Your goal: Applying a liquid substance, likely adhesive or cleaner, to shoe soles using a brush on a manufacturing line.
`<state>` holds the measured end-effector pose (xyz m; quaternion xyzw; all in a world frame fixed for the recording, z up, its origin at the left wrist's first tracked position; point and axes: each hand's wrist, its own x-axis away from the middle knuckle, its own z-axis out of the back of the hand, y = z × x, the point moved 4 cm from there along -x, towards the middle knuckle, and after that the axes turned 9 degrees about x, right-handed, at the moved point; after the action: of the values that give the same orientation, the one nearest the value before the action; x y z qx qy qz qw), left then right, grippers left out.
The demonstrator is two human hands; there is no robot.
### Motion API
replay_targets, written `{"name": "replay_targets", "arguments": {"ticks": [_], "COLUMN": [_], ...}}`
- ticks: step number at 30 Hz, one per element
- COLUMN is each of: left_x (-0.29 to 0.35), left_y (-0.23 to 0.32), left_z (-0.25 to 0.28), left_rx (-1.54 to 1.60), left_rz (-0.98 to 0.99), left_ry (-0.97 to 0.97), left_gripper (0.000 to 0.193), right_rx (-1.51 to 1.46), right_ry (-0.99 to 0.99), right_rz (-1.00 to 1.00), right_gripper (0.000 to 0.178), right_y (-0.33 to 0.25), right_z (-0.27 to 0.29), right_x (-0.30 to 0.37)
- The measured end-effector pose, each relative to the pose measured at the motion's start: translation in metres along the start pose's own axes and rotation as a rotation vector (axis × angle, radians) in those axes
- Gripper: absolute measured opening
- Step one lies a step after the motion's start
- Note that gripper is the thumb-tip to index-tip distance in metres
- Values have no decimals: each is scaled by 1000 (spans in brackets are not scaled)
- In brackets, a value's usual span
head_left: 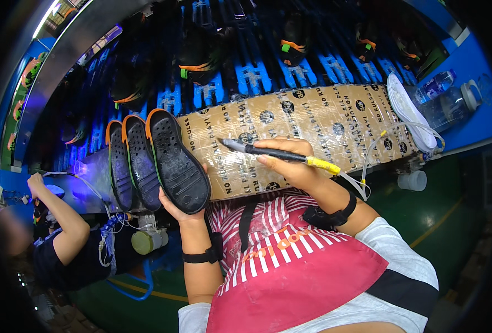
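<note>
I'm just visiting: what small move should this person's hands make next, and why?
Probably move the right hand a little leftward, bringing the tip of the brush to the black sole. The left hand holds that sole with its holed face toward the camera, and the brush tip points its way but sits apart from it, over the cardboard.

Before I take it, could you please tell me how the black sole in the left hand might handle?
The black sole seems fairly stiff, projecting from the left hand without visible sagging. It may be slippery, given its glossy sheen. Its broad, flat shape suggests it would hardly roll.
</note>
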<state>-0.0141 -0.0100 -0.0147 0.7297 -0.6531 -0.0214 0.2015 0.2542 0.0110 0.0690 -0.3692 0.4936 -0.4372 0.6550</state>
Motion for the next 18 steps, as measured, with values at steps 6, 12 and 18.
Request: {"name": "replay_targets", "arguments": {"ticks": [6, 12, 18], "left_x": [-3, 25, 83], "left_y": [7, 12, 32], "left_z": [-1, -11, -24], "left_rx": [14, 175, -344], "left_rz": [26, -31, 2], "left_ry": [35, 246, 520], "left_gripper": [66, 70, 72], "right_rx": [-160, -168, -201], "right_ry": [124, 218, 238], "right_rz": [-186, -216, -303], "right_gripper": [28, 28, 30], "right_y": [18, 30, 41], "right_z": [7, 20, 29], "right_x": [-8, -14, -20]}}
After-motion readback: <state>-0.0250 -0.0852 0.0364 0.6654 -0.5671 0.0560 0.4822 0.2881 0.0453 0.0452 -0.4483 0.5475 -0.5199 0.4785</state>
